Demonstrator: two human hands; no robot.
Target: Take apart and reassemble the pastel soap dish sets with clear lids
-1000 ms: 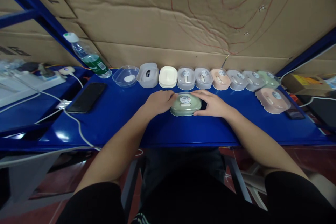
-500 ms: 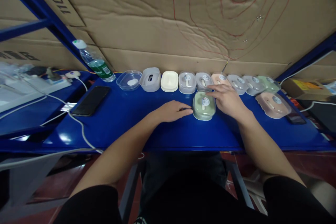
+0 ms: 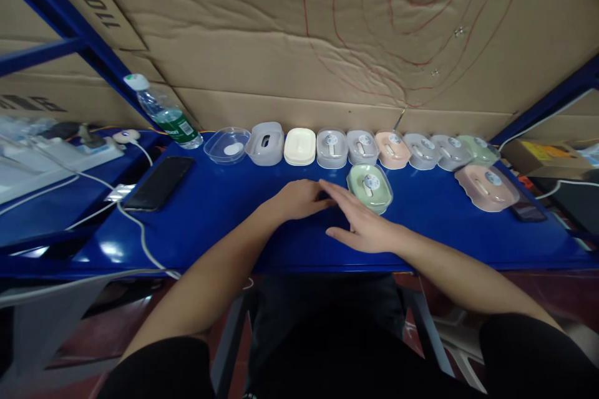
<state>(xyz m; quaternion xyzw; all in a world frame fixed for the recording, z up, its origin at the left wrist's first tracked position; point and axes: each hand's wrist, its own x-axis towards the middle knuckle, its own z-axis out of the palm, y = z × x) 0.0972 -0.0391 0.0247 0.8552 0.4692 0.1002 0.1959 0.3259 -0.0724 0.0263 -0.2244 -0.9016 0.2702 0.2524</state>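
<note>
A green lidded container (image 3: 378, 195) with a clear cover, a round label and a small pale handle piece stands on the blue table, turned slightly. To its left is my left hand (image 3: 299, 198), palm down, fingers bent together; its fingertips are partly covered, and what they hold, if anything, is hidden. My right hand (image 3: 367, 224) lies in front of the green container, fingers stretched out and thumb apart. Its fingertips meet or overlap those of my left hand. I see nothing in my right hand.
Behind stands a row: a clear lid (image 3: 228, 148), a grey container (image 3: 267, 151), cream pieces (image 3: 300, 153) and several covered containers, one pink (image 3: 393, 153). Another pink container (image 3: 486, 190) is at right. A phone (image 3: 161, 184), a water bottle (image 3: 175, 124) and cables are at left.
My right hand has left the green container's top and come left and nearer, to my left hand. The green container has turned and shifted slightly right. The view has shifted a little.
</note>
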